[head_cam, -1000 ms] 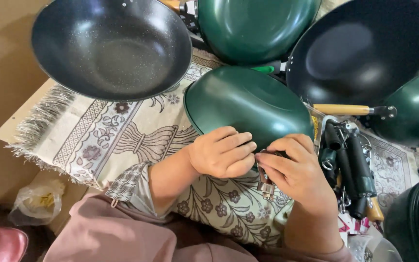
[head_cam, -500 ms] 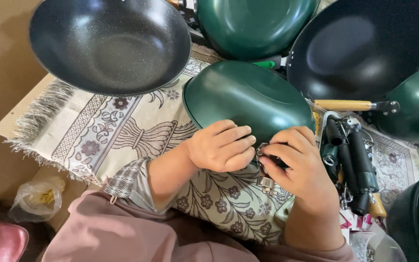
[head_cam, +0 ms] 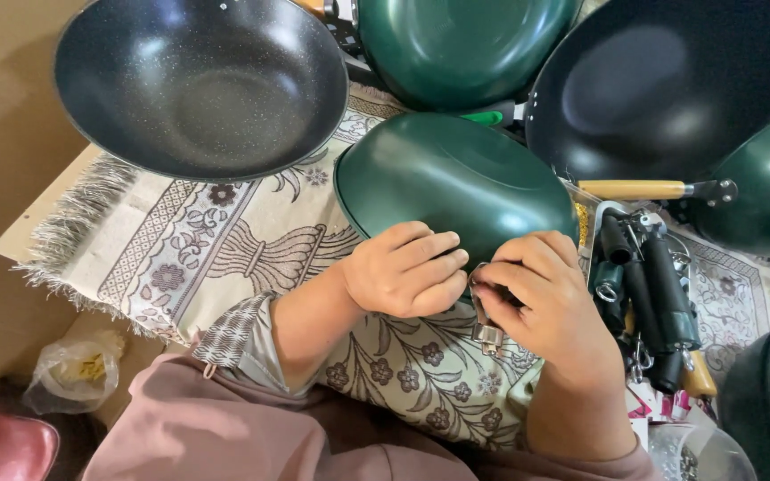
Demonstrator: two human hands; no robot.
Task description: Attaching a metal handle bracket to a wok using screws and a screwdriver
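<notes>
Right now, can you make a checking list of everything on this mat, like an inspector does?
Surface: patterned fringed mat with a floral cloth over the lap.
Job's things: upturned green pan; small metal bracket at its near rim.
Clutter: black speckled wok, second black wok, green pan at top, wooden handle, heap of black handles, plastic bag.
Grippers: left hand curled against the pan's rim; right hand pinching the bracket.
Cables: nothing seen.
Surroundings: tan floor, pink thing at lower left corner.
</notes>
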